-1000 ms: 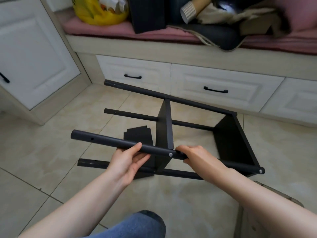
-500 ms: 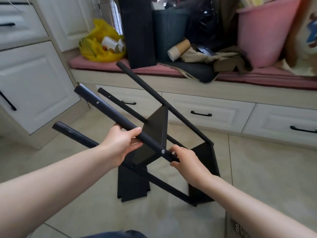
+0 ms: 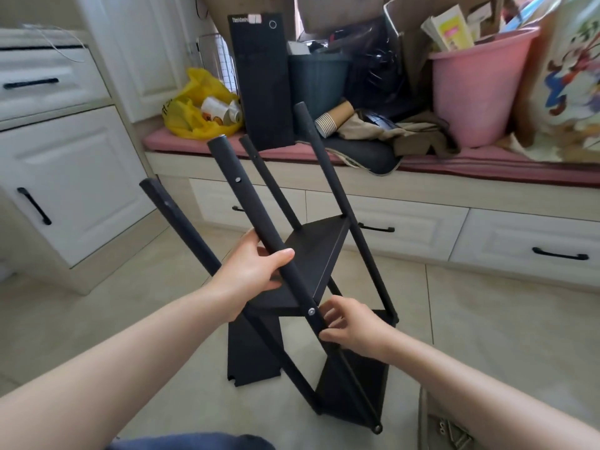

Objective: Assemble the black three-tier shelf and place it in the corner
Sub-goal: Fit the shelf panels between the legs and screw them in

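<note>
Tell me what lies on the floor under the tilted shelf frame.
A loose flat black shelf panel with notched corners lies on the beige tile floor beneath the black tubular shelf frame. Its far end is covered by the frame's mounted shelf board.

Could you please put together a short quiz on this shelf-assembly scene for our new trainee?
1. True or false: the left hand and the right hand both grip the front pole.
2. Where does the loose panel lie? A) on the floor B) on the bench cushion C) in the pink bucket
3. Fill in: ___ panels are already fixed between the poles of the shelf frame.
Key: 1 true; 2 A; 3 two.
</note>
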The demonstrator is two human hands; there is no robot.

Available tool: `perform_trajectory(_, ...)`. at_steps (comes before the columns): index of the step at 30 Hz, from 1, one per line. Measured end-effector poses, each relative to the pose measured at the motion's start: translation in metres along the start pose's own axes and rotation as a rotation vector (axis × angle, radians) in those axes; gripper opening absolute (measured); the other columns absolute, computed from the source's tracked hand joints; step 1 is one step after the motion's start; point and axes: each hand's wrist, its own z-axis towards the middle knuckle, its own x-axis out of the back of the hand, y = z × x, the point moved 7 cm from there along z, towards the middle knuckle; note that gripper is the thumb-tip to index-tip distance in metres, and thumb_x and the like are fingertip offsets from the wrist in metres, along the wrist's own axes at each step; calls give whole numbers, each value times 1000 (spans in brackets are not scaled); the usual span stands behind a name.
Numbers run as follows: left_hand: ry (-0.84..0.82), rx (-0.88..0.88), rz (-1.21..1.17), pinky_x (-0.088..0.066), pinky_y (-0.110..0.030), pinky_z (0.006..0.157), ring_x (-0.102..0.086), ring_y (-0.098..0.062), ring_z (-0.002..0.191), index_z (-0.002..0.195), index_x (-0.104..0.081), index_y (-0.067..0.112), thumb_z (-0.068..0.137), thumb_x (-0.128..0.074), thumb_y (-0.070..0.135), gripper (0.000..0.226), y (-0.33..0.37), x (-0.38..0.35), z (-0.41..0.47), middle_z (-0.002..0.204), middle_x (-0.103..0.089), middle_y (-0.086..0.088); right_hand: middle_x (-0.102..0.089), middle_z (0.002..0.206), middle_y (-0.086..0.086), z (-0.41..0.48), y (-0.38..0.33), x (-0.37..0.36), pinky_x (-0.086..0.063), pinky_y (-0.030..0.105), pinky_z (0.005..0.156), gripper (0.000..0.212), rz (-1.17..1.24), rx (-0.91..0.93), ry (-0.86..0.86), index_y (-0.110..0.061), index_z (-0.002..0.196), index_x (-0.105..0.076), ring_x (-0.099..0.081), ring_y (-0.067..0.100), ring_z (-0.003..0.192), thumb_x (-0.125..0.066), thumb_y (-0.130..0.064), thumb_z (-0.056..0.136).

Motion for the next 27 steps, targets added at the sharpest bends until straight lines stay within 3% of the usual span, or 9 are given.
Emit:
perform_trajectory(3, -87, -78, 71, -58, -21, 63, -73, -5, 83, 104, -56, 27, 94, -71, 23, 18, 11, -3, -8, 105, -68, -7, -69, 109, -6, -10, -5, 21, -50, 15, 81, 17, -155, -1, -52, -22, 108, -68, -65, 8, 99, -70, -24, 91)
perform_trajectory(8, -268, -131, 126, -61, -26, 71, -73, -11, 93, 106, -55, 14, 96, -68, 19, 17, 24, -6, -24, 107, -63, -14, -70, 111, -2, -19, 4, 87, -44, 21, 82, 16, -233, -120, 170, -19, 108, -70, -62, 12, 98, -62, -25, 95)
perform_trajectory(14, -419, -204, 313, -60, -26, 75, -72, -13, 92, 101, -55, 27, 95, -69, 19, 17, 26, -6, -34, 98, -66, 0, -60, 121, 4, -21, 31, 145, -42, 28, 83, 43, -116, -236, 448, -13, 134, -47, -55, 19, 104, -59, -32, 97)
perform_trajectory(18, -477, -237, 360, -56, -28, 76, -67, -24, 88, 99, -55, 17, 95, -70, 16, 15, 23, 3, -35, 97, -61, -14, -44, 147, 12, -22, 46, 155, -41, 38, 101, 70, -30, -293, 532, -9, 151, -25, -47, 29, 131, -63, -31, 96)
perform_trajectory(20, -454, -285, 389, -55, -30, 77, -65, -27, 88, 99, -55, 15, 94, -70, 16, 16, 25, 10, -34, 95, -62, -14, -51, 139, 7, -22, 50, 156, -45, 30, 93, 70, 45, -270, 537, -12, 151, -24, -56, 25, 119, -64, -25, 95)
perform_trajectory(23, -384, -397, 446, -55, -28, 80, -64, -22, 86, 100, -55, 28, 94, -70, 19, 20, 33, 15, -36, 93, -65, -10, -60, 109, -2, -22, 53, 157, -45, 11, 58, 38, 155, -229, 528, -18, 130, -40, -66, 2, 86, -59, -13, 97)
perform_trajectory(25, -326, -445, 428, -55, -25, 79, -66, -20, 85, 99, -53, 38, 94, -71, 18, 27, 38, 18, -36, 92, -66, -7, -62, 109, 4, -22, 53, 159, -47, 13, 53, 26, 232, -222, 545, -17, 120, -45, -70, 2, 72, -58, -12, 99)
perform_trajectory(27, -273, -470, 417, -57, -29, 80, -68, -18, 88, 100, -52, 41, 94, -71, 20, 29, 40, 20, -36, 92, -68, -3, -63, 111, 11, -24, 50, 158, -57, 28, 63, 22, 288, -225, 537, -13, 118, -47, -74, 12, 74, -58, -12, 99)
